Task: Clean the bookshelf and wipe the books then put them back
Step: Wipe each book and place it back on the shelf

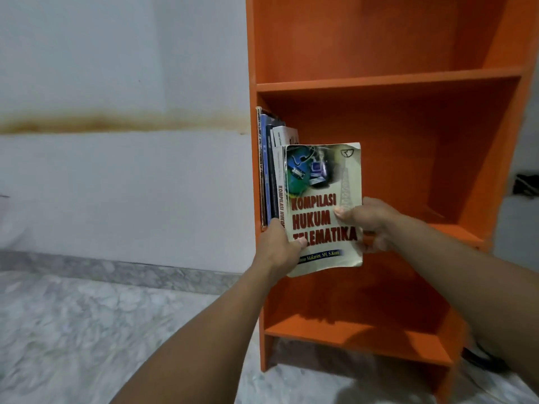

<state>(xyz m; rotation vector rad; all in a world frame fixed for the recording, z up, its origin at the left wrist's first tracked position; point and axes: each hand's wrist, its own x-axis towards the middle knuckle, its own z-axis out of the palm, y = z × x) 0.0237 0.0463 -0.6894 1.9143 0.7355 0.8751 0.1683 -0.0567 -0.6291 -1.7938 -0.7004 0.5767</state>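
Note:
An orange bookshelf point(388, 80) stands ahead of me against a white wall. Both hands hold a cream paperback point(323, 182) titled "Kompilasi Hukum Telematika", upright in front of the middle shelf. My left hand point(280, 249) grips its lower left corner by the spine. My right hand point(367, 220) grips its right edge, thumb on the cover. Several thin books point(269, 167) stand upright at the left end of the middle shelf, just behind and left of the paperback.
The top shelf and the bottom shelf point(364, 336) hold nothing I can see. A grey marbled floor point(87, 330) spreads to the left. A dark object point(526, 183) sits on something white right of the bookshelf. A dark cable point(481, 358) lies by its right foot.

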